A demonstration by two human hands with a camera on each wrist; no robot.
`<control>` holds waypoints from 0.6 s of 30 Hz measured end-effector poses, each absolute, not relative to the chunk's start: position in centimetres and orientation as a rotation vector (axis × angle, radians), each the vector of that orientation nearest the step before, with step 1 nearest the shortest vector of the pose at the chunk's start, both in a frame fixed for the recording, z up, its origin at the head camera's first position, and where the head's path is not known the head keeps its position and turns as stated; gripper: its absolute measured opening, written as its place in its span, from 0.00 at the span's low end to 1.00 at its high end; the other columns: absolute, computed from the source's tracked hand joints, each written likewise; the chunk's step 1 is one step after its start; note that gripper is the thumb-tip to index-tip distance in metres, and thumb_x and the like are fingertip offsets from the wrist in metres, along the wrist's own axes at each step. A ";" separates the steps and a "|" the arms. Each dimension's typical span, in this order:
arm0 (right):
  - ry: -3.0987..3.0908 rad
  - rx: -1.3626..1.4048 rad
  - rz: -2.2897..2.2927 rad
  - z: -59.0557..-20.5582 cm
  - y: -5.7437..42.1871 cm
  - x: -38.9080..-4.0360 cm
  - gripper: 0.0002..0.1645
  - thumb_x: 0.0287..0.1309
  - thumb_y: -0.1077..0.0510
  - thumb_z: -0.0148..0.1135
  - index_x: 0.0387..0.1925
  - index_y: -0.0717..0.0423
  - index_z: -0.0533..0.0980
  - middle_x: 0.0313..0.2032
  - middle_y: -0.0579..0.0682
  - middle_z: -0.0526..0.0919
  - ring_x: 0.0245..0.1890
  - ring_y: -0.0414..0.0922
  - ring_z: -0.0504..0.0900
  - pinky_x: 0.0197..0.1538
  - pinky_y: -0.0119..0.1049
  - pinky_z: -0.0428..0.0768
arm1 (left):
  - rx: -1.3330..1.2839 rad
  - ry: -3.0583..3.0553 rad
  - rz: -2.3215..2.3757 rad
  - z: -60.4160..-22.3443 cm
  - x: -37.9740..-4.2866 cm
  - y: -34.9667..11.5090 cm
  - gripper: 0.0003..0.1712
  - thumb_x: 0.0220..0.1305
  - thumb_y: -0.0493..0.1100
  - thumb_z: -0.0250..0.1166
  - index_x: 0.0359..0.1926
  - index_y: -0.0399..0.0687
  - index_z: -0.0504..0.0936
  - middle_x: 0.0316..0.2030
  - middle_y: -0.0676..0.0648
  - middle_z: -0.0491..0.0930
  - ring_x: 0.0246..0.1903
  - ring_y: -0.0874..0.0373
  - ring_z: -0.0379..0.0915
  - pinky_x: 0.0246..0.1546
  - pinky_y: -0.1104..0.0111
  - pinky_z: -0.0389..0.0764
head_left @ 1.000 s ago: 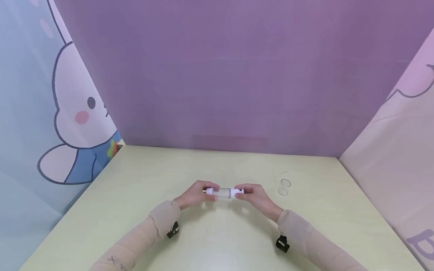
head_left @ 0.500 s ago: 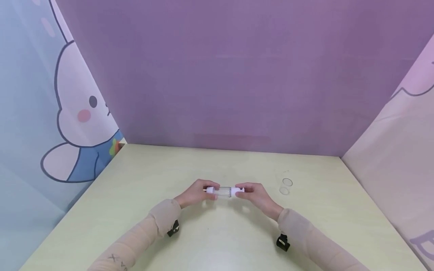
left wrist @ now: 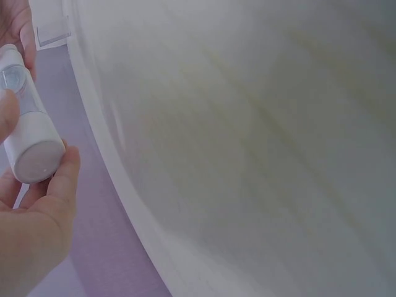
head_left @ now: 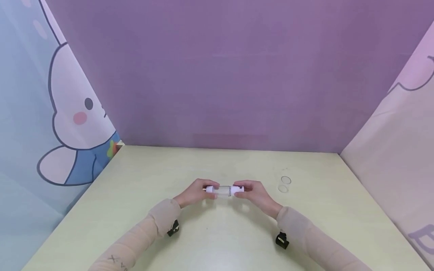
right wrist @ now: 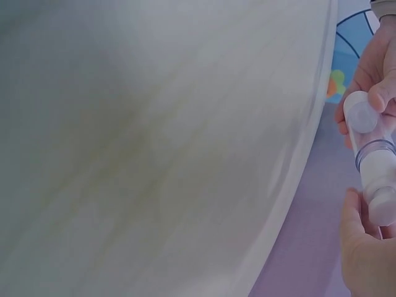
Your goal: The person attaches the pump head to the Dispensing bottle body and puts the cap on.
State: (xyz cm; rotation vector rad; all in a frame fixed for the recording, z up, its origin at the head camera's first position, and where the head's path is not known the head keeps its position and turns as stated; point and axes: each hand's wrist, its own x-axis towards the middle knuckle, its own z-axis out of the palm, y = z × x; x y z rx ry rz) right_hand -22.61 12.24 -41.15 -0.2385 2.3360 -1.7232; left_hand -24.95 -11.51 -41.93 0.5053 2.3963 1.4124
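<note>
Between the left hand (head_left: pixel 196 193) and the right hand (head_left: pixel 255 194), bridging the gap, sits a slim see-through plastic pump bottle (head_left: pixel 224 191) with a white base (head_left: pixel 210 189) and a white pump head (head_left: pixel 236 191). Watching from my end of the feed, the big thing for me is the line it makes: long axis side to side, pretty much parallel with the far edge of the table, base toward the left, pump toward the right. Neither hand is really closer, each one has an end.

Grip-wise, I've got the left thumb and fingers pinching the white base, and the right thumb and fingers pinching the pump head. The left wrist view shows the flat bottom poking out past the left fingers. Shadows under the hands make me think the bottle's held just above the pale yellow-green tabletop (head_left: pixel 217 233), but I can't swear to it.

Off past the right hand, a bit farther out, there's a clear round-rimmed cylinder (head_left: pixel 284 184) on the table. It's nearer the right hand than the left; can't tell if it's standing or lying.

For room, I see plenty of tabletop toward the near side and out both ways. The tall purple backdrop (head_left: pixel 220 75) starts at the far edge, well apart from the fingers.
</note>
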 end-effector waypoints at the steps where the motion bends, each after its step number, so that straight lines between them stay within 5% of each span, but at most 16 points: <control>1: 2.332 -0.238 -1.725 -41.1 12.2 -22.6 0.25 0.47 0.61 0.68 0.50 0.60 0.76 0.48 0.54 0.80 0.43 0.42 0.79 0.47 0.35 0.77 | 0.504 2.398 1.410 -41.9 -25.0 -11.5 0.24 0.54 0.40 0.67 0.53 0.43 0.77 0.52 0.44 0.76 0.46 0.54 0.71 0.46 0.63 0.73; 18: 2.331 -0.215 -1.715 -41.0 12.4 -22.4 0.22 0.49 0.63 0.66 0.49 0.60 0.76 0.46 0.56 0.80 0.41 0.42 0.79 0.46 0.35 0.78 | 0.510 2.386 1.424 -42.0 -25.0 -11.3 0.24 0.53 0.41 0.67 0.53 0.44 0.77 0.52 0.44 0.76 0.45 0.54 0.71 0.44 0.63 0.73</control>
